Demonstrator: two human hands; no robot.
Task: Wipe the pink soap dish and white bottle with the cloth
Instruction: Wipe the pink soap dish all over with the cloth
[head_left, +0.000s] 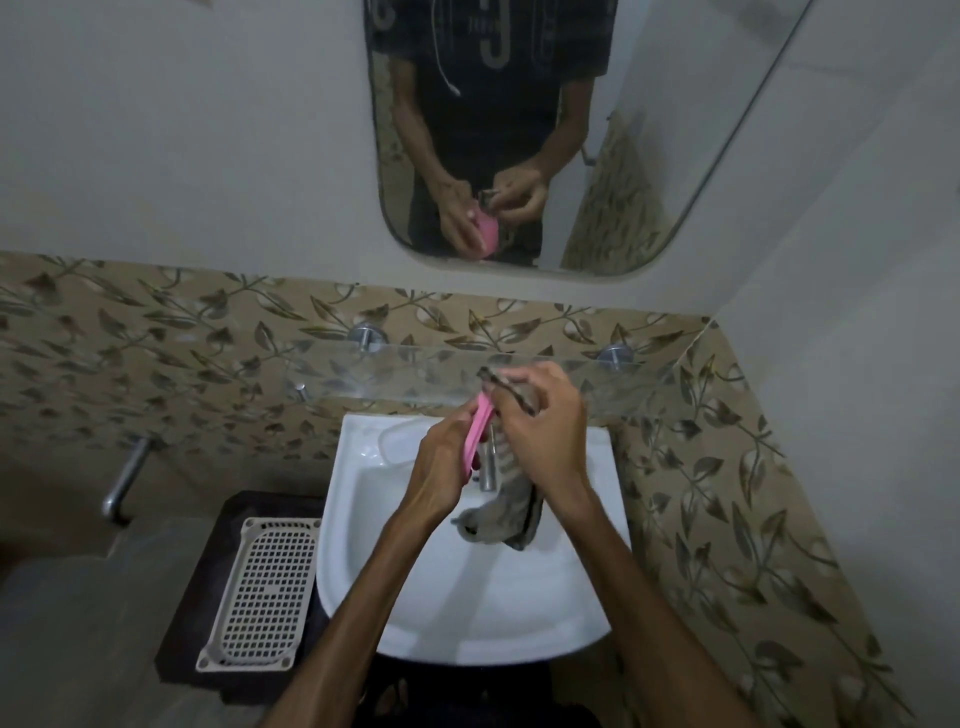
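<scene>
We hold the pink soap dish in our left hand. Our fingers curl round it, and it stands on its edge, tilted up, above the white sink. Our right hand grips the cloth. The cloth is grey with stripes. Its top end sticks out over our fingers, right beside the top of the dish. The rest of it hangs down past our wrist, over the bowl of the sink. The cloth touches the dish where our two hands come together.

A silver tap shows just behind the dish and the cloth. A glass shelf runs along the wall above the sink, on shiny round pegs. The wall there has tiles with brown leaves on them.

Up above, a mirror shows us from the front, with the dish and the cloth in our hands. To the left of the sink, a pale basket tray with lots of little holes lies on a dark stand. A metal pipe sticks out of the wall on the left. We cannot see the white bottle.
</scene>
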